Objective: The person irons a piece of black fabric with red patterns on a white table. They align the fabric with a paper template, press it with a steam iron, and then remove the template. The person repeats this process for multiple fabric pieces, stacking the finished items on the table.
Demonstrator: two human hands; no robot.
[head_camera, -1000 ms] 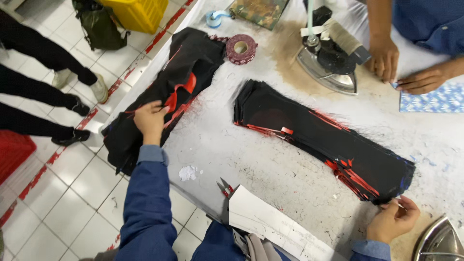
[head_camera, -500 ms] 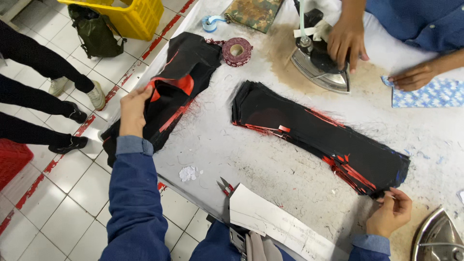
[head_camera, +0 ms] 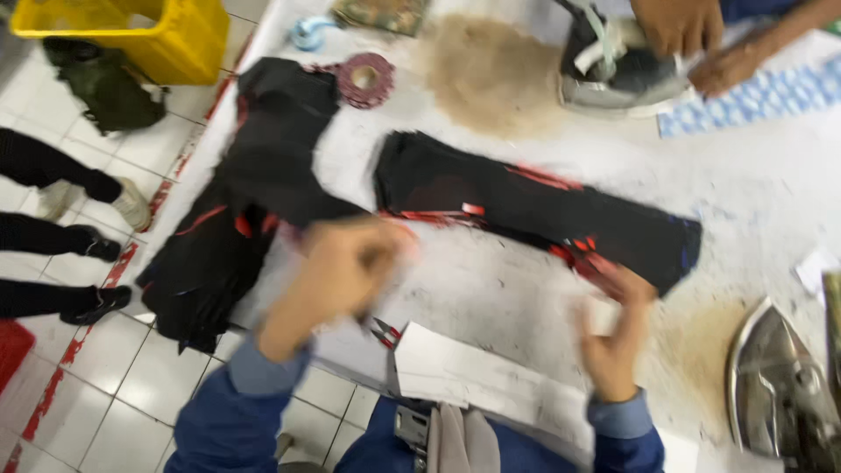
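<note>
Head view, near to far. Bottom centre: white card (head_camera: pixel 473 377), and just left of it small red-handled snips (head_camera: pixel 383 331) at the table edge.

Left hand (head_camera: pixel 342 276), lower centre, is blurred above the table; I cannot tell whether it grips anything. Right hand (head_camera: pixel 613 337), lower right, is set apart from the left, its fingers at the near end of the black strip (head_camera: pixel 534 210), which lies across mid-frame; whether it pinches it I cannot tell.

Black pile (head_camera: pixel 236 228), left, overhangs the edge; I judge it could slide off.

Lower right: iron (head_camera: pixel 780 385), a burn risk. Upper right: another person's hands on a second iron (head_camera: pixel 622 74).
</note>
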